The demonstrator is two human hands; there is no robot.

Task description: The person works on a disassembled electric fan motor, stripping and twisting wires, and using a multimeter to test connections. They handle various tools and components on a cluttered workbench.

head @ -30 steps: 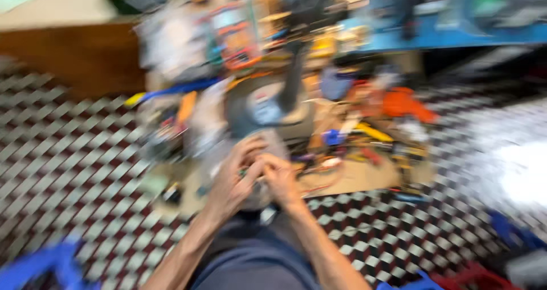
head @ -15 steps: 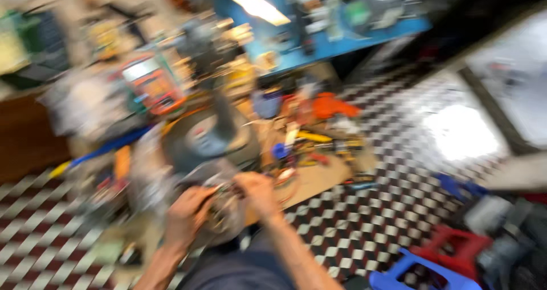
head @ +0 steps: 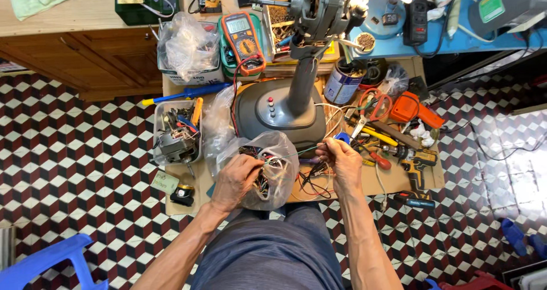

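Note:
My left hand [head: 236,180] reaches into a clear plastic bag [head: 268,167] full of small wire parts, fingers pinched on a piece at the bag's mouth. My right hand [head: 342,161] pinches the other end of a thin green wire [head: 296,151] that stretches between both hands. Just beyond the hands stands a grey fan base [head: 277,116] with a tall stem and a bare motor head [head: 322,5]. Loose red and black wires [head: 312,181] lie on the cardboard under my right hand.
A multimeter [head: 243,36] rests in a green tray behind the fan base. A tub with a motor [head: 176,136], scissors [head: 370,107], an orange tool [head: 413,108], a cordless drill [head: 413,161] and a tin can [head: 345,82] crowd the cardboard. A blue stool [head: 48,261] stands at lower left.
The view has swung and settled from heavy blur to sharp. My hands have drawn apart, with the green wire now stretched between them.

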